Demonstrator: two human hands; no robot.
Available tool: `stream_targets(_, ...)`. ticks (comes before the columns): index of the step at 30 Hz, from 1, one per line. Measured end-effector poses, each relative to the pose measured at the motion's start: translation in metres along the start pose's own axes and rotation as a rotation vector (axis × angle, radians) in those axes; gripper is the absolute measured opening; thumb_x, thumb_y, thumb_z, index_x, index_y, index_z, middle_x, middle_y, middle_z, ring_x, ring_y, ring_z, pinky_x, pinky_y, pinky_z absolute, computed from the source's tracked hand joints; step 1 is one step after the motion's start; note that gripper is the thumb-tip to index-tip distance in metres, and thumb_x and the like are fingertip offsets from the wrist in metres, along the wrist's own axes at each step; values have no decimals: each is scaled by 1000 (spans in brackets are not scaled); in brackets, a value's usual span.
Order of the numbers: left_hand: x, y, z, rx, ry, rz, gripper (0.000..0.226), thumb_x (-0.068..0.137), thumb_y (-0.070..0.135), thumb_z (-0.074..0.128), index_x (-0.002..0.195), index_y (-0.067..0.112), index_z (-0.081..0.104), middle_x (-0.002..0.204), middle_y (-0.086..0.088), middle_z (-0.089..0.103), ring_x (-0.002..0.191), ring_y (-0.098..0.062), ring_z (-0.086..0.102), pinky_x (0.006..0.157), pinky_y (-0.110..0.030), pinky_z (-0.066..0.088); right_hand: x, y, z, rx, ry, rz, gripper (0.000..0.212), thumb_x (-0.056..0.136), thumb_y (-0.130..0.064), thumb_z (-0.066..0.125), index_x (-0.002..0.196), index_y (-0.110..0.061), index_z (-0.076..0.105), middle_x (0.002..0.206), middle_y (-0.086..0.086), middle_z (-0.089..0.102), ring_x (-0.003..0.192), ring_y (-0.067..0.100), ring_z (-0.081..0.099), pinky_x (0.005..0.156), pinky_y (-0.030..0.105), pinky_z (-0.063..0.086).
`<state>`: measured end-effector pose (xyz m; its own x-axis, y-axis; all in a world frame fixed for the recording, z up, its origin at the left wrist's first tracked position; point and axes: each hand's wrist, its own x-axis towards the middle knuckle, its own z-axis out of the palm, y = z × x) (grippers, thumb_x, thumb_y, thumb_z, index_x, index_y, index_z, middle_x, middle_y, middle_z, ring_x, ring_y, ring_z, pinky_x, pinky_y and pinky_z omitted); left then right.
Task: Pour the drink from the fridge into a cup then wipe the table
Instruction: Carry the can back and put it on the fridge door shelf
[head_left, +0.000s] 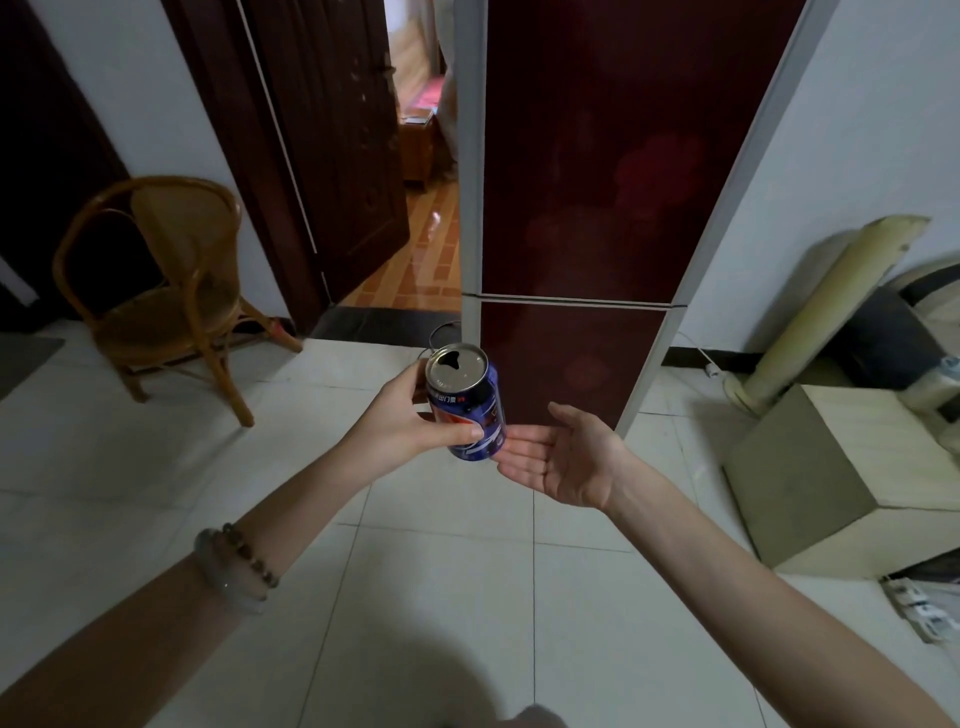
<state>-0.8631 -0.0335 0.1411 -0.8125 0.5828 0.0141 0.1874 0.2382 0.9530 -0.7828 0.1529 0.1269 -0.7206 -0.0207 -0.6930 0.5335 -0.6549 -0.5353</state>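
Observation:
A blue drink can with its top opened is gripped by my left hand, thumb across its front, tilted a little toward me. My right hand is open, palm up, just to the right of the can, its fingertips close under the can's base. Both are held in front of the tall dark red fridge, whose doors are closed. No cup or table is in view.
A rattan chair stands at the left by a dark doorway to another room. A beige box, a fan and a cable lie on the right. White floor tiles stretch below my arms.

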Motion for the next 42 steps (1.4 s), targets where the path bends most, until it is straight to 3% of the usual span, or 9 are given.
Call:
stream_targets(4, 48, -12, -7, -14, -27, -35, 70, 61, 12, 86, 122, 23, 52, 114, 10, 62, 107, -7, 58, 86, -23, 50, 32, -30, 2, 15, 26, 9, 58, 99, -40, 29, 103, 9, 60, 94, 25, 68, 90, 34, 64, 85, 41, 50)
stream_targets(8, 97, -23, -9, 16, -31, -80, 85, 46, 40, 84, 124, 25, 53, 116, 11, 63, 110, -8, 57, 93, -33, 50, 67, -63, -5, 20, 31, 25, 58, 99, -40, 29, 102, 9, 61, 94, 25, 68, 90, 34, 64, 85, 41, 50)
stream_targets(17, 225, -24, -6, 29, 0, -122, 83, 45, 41, 84, 121, 25, 54, 115, 10, 64, 108, -9, 59, 93, -35, 51, 149, -177, -17, -22, -3, 71, 60, 99, -40, 28, 98, 9, 63, 89, 24, 69, 86, 33, 66, 84, 41, 50)
stream_targets(23, 295, -17, -4, 15, 43, -111, 83, 47, 31, 85, 123, 18, 53, 112, 8, 65, 100, -3, 62, 77, -16, 51, 189, -245, -21, -48, -14, 69, 60, 98, -41, 30, 95, 8, 64, 89, 23, 70, 81, 31, 68, 81, 40, 51)
stream_targets(28, 334, -17, -8, 25, 56, -95, 74, 58, 14, 89, 123, 17, 53, 115, 4, 64, 103, -4, 61, 78, -12, 48, 218, -278, -22, -102, -26, 62, 57, 98, -39, 30, 97, 7, 63, 88, 22, 70, 81, 30, 68, 84, 40, 50)
stream_targets(31, 352, -17, -19, 21, 55, -84, 86, 47, 34, 87, 125, 16, 53, 116, 4, 64, 106, -8, 61, 85, -18, 49, 231, -296, -14, -179, -48, 39, 49, 96, -34, 34, 96, 6, 64, 86, 21, 70, 79, 28, 69, 86, 39, 49)
stream_targets(35, 372, -15, -42, 37, 37, -59, 84, 48, 38, 84, 124, 18, 54, 116, 2, 66, 106, -9, 62, 89, -28, 51, 246, -316, 2, -295, -73, -16, 40, 93, -27, 38, 98, 3, 65, 87, 17, 71, 81, 24, 68, 85, 36, 50)
stream_targets(39, 388, -13, -65, 56, 31, -66, 75, 53, 28, 83, 123, 18, 56, 114, 2, 66, 104, -8, 62, 86, -23, 51, 257, -335, 27, -499, -74, -115, 33, 96, -22, 39, 96, -1, 64, 93, 16, 67, 86, 23, 64, 86, 32, 49)
stream_targets(42, 396, -13, -83, 56, 38, -67, 64, 55, 24, 82, 114, 27, 58, 108, 8, 68, 99, -3, 63, 79, -15, 48, 265, -351, 49, -803, -12, -470, 22, 94, -14, 48, 103, -3, 65, 99, 9, 66, 85, 18, 62, 90, 32, 48)
